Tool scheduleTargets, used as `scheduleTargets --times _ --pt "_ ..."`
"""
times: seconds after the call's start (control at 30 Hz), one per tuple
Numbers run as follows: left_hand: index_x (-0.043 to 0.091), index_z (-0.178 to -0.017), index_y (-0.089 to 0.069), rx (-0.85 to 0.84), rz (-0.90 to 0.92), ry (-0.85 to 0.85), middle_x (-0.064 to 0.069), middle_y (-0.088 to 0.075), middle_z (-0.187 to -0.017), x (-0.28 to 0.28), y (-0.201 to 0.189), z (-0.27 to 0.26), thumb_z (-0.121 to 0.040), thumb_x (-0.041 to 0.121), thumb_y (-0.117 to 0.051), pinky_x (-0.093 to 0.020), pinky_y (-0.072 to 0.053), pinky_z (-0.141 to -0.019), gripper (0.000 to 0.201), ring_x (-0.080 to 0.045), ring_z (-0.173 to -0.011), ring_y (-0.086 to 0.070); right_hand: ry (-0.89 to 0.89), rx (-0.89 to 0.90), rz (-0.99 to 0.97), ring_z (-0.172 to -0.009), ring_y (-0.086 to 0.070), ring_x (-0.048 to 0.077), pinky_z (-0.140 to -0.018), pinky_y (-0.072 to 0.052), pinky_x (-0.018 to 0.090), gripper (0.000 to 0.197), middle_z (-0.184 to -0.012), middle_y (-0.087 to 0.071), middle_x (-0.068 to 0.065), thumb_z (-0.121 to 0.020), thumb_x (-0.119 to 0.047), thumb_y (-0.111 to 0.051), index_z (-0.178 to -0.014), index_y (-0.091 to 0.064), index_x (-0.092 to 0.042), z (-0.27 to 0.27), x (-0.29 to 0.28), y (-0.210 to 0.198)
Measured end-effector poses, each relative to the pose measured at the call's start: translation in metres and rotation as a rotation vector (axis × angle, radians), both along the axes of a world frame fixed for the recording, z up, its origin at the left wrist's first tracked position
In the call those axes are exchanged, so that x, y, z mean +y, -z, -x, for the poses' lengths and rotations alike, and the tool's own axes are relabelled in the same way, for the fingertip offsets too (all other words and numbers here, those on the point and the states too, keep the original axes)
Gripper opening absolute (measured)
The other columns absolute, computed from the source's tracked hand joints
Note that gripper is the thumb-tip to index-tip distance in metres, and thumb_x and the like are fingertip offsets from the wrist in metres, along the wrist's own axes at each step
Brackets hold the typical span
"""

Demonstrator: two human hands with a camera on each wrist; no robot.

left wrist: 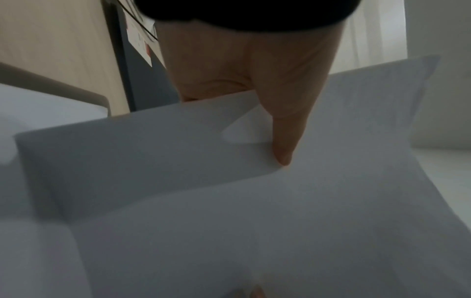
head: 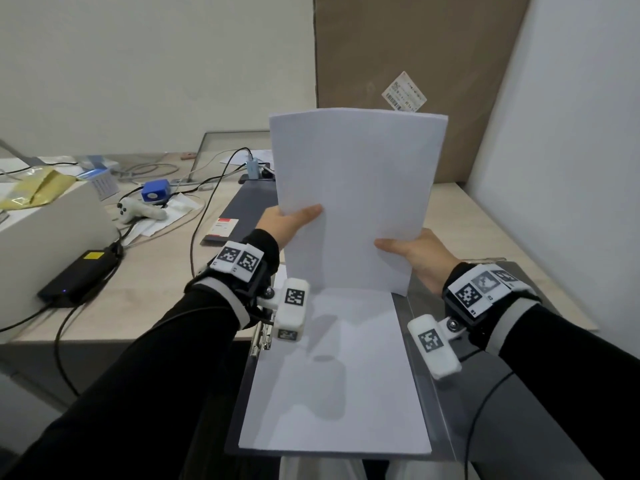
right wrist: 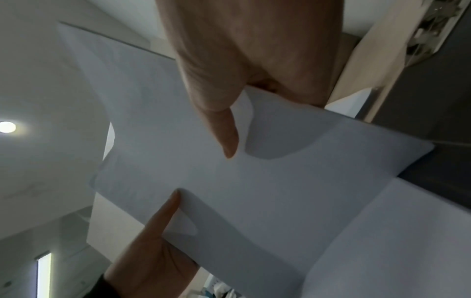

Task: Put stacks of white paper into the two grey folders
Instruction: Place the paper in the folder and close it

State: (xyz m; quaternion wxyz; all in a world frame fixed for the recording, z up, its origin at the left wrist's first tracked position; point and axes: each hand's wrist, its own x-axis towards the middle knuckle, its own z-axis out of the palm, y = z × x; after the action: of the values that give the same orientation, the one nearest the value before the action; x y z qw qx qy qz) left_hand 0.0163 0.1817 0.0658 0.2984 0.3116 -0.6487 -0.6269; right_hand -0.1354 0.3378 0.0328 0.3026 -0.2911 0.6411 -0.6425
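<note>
I hold a stack of white paper (head: pixel 356 188) upright between both hands. My left hand (head: pixel 291 221) pinches its left edge, thumb (left wrist: pixel 282 141) on the front. My right hand (head: pixel 412 254) pinches the lower right edge, thumb (right wrist: pixel 226 137) on the front. The stack's bottom edge stands at the far end of a second white stack (head: pixel 332 375). That stack lies flat in an open grey folder (head: pixel 519 393) in front of me, with a metal clip (head: pixel 261 337) at its left. A second dark grey folder (head: pixel 249 209) lies closed farther back on the table, partly hidden by the held paper.
A white machine (head: pixel 45 230), a black power adapter (head: pixel 83 275), cables, a white controller (head: pixel 138 209) and a blue device (head: pixel 156 190) crowd the table's left. A cardboard sheet (head: pixel 415 46) leans on the back wall. A white panel (head: pixel 554 133) bounds the right.
</note>
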Motion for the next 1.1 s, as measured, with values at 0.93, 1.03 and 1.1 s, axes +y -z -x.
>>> scheduleTargets --times 0.93,1.03,1.1 --pt "-0.002 -0.134 -0.044 -0.464 -0.011 0.395 -0.013 -0.054 -0.11 0.16 0.074 0.073 -0.091 0.002 -0.052 -0.05 -0.046 -0.102 0.044 -0.031 -0.107 -0.057 0.307 -0.222 -0.524 -0.102 -0.056 0.03 -0.092 -0.046 0.042 0.036 -0.124 -0.058 0.016 -0.097 -0.008 -0.047 -0.131 -0.049 0.005 0.057 0.199 0.026" --pt "-0.003 -0.131 -0.046 -0.544 -0.044 0.437 -0.021 -0.059 -0.121 0.171 0.082 0.067 -0.091 0.008 -0.052 -0.049 -0.051 -0.094 0.042 -0.038 -0.112 -0.059 0.342 -0.19 -0.596 -0.101 -0.055 0.029 -0.086 -0.048 0.043 0.034 -0.124 -0.058 0.017 -0.097 -0.005 -0.047 -0.13 -0.049 0.003 0.053 0.21 0.038" --pt "-0.002 -0.133 -0.043 -0.542 0.013 0.377 -0.022 -0.06 -0.118 0.172 0.081 0.067 -0.091 0.009 -0.052 -0.031 -0.057 -0.069 0.044 -0.031 -0.09 -0.063 0.382 -0.19 -0.628 -0.106 -0.058 0.031 -0.088 -0.05 0.046 0.033 -0.124 -0.06 0.012 -0.094 -0.008 -0.053 -0.127 -0.052 0.0 0.057 0.219 0.047"
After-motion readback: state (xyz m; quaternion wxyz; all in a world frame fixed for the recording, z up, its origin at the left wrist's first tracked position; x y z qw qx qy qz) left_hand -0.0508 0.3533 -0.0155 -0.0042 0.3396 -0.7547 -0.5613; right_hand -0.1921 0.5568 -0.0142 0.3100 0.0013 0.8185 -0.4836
